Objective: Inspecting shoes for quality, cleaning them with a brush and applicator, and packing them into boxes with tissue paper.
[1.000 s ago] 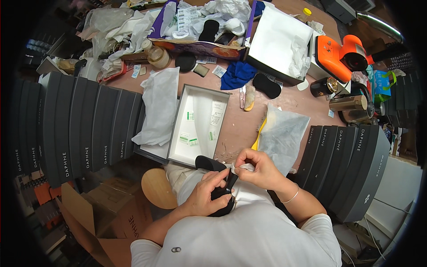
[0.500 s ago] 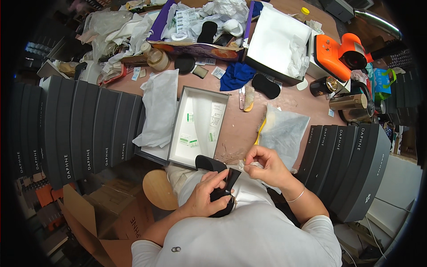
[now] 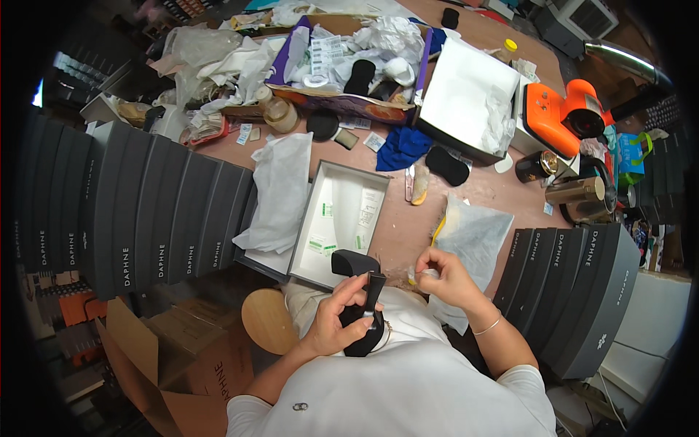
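My left hand (image 3: pixel 333 322) is wrapped round a black high-heeled shoe (image 3: pixel 354 263) held above my lap. The fingers hide much of the shoe, and its heel or strap part points up between them. To the right of it, my right hand (image 3: pixel 450 282) is closed in a pinch on a small whitish wad (image 3: pixel 429 274), perhaps tissue or cloth. Just beyond the hands lies an open grey-edged shoebox (image 3: pixel 337 211) with a white inside and green-marked stickers. A translucent white sheet or bag (image 3: pixel 473 237) lies beyond my right hand.
Stacked dark shoeboxes flank me at left (image 3: pixel 145 211) and right (image 3: pixel 611 280). White paper (image 3: pixel 278 193) lies by the open box. Farther back are a purple carton (image 3: pixel 349 105) of crumpled paper, a blue cloth (image 3: pixel 403 147) and an orange device (image 3: pixel 557 109). A wooden stool (image 3: pixel 268 319) stands lower left.
The whole view has shifted, so the table appears lower and farther right. My right hand sits slightly farther from the shoe, still pinching the wad. My left hand keeps hold of the shoe.
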Tool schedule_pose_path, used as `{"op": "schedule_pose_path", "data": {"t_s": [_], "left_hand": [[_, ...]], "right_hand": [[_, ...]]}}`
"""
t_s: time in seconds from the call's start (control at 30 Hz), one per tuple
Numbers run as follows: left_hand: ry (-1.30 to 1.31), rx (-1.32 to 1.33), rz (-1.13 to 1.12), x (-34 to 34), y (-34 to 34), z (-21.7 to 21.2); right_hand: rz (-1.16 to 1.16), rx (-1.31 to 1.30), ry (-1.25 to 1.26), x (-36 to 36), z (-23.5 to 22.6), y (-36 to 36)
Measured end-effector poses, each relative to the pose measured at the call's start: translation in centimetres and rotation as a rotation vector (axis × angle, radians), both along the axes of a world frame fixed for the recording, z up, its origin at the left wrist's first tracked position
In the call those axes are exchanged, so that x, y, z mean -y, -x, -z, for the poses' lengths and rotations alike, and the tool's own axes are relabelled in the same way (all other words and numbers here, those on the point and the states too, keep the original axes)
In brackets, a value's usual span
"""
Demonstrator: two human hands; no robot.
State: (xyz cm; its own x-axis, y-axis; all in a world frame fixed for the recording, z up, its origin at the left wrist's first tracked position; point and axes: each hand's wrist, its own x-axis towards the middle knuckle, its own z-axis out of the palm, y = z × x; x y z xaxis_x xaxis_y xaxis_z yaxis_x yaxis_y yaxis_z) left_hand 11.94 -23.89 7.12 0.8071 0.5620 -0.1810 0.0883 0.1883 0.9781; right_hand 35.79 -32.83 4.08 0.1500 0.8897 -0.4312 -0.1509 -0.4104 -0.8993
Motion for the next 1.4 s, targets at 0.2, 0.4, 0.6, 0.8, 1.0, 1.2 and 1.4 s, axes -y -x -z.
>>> {"op": "schedule_pose_path", "data": {"t_s": [0.2,0.4,0.6,0.8,1.0,1.2,1.4], "left_hand": [[-0.126,0.0,-0.051,-1.8,-1.2,-1.8],[-0.111,-0.03,-0.16,-2.2,-1.7,-1.5],[-0.036,-0.007,-0.238,-1.4,-2.1,-1.4],[-0.527,-0.145,-0.143,-1.3,-2.7,-0.9],[-0.628,-0.225,-0.105,-0.4,-2.9,-1.7],[-0.557,-0.265,-0.085,0.5,-2.3,-1.0],[-0.581,-0.179,-0.128,0.2,-2.4,-2.6]], "right_hand": [[0.216,0.53,-0.35,-5.9,0.6,-4.1],[0.335,0.826,-0.534,-10.7,0.5,-6.5],[0.164,0.074,-0.323,-9.1,-1.2,-5.3],[-0.088,0.138,-0.459,-6.1,-5.0,0.5],[-0.137,0.224,-0.385,-6.0,-4.6,1.3],[-0.186,0.164,-0.309,-5.5,-3.0,1.6],[-0.09,0.116,-0.225,-3.6,-1.7,0.4]]}}
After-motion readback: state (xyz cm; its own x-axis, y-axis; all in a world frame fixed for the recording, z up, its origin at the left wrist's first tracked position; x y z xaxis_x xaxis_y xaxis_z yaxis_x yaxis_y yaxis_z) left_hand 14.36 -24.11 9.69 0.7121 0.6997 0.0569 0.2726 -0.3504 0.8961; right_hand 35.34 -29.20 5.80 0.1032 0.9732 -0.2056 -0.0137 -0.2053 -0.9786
